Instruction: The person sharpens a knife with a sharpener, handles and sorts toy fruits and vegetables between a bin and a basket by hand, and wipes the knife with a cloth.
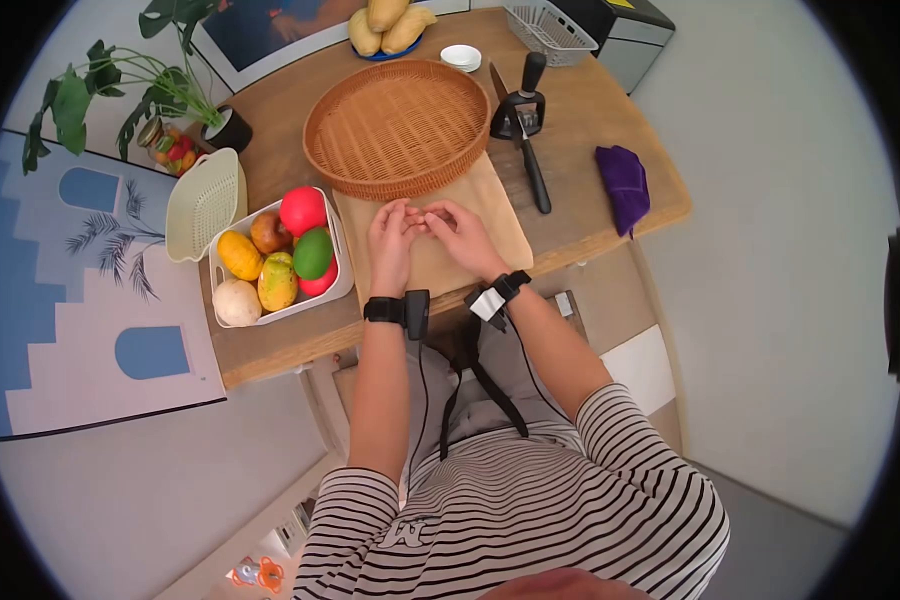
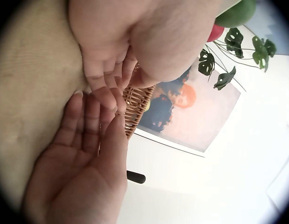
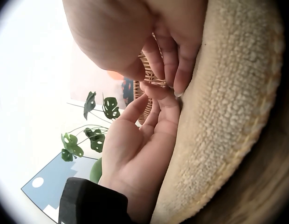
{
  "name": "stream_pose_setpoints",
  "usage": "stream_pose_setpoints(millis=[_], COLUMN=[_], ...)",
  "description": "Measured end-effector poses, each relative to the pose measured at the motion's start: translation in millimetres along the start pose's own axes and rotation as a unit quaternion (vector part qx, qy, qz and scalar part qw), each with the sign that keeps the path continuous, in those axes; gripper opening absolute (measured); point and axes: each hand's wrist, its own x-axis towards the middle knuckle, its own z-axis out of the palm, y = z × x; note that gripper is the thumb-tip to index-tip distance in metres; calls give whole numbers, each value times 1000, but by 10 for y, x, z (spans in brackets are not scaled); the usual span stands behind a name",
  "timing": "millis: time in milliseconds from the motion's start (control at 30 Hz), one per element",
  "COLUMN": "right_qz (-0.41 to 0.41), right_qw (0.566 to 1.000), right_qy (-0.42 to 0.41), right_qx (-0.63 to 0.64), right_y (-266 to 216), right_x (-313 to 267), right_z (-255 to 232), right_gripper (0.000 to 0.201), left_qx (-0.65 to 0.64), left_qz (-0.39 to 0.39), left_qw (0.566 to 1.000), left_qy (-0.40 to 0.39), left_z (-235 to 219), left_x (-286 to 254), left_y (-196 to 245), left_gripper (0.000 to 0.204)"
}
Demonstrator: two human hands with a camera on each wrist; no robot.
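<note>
My left hand [image 1: 391, 240] and right hand [image 1: 462, 238] rest over a beige towel [image 1: 495, 215], fingertips meeting in the middle. In the left wrist view, the fingers of both hands bend loosely toward each other, with nothing seen between them. The right wrist view shows the little-finger sides lying on the towel's fuzzy surface [image 3: 233, 98]. Just beyond the hands sits a round, shallow wicker tray [image 1: 400, 125], its near rim over the towel. To the left, a white basket [image 1: 345, 270] holds several fruits, among them a green mango-like fruit [image 1: 313, 253] and a red one [image 1: 303, 211].
A knife with a black handle [image 1: 535, 180] lies right of the towel, beside a black knife sharpener [image 1: 518, 112]. Farther right is a purple cloth [image 1: 623, 188]. A pale green colander [image 1: 207, 205], a potted plant [image 1: 228, 130], white dishes [image 1: 461, 57] and a grey basket [image 1: 550, 38] stand around the wooden table [image 1: 660, 205].
</note>
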Motion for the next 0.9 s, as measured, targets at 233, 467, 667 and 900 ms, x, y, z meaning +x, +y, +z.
stream_pose_setpoints(millis=[233,467,667,900], right_qz=[7,23,-6,-11], right_qw=[1000,999,1000,1000], right_qy=[13,3,8,1], right_qx=[-20,-43,-5,-18], right_y=[-27,-41,63,-18], right_x=[10,7,43,35], right_z=[-1,-27,-25,-37], right_gripper=[22,24,25,29], left_qx=[3,-4,24,15], left_qz=[-10,-11,7,1], left_qw=[1000,1000,999,1000], left_qy=[-24,-28,-22,-27], left_z=[-34,-73,-75,-61], left_x=[53,109,141,123], left_y=[-24,-108,-138,-89], left_gripper=[21,22,23,23])
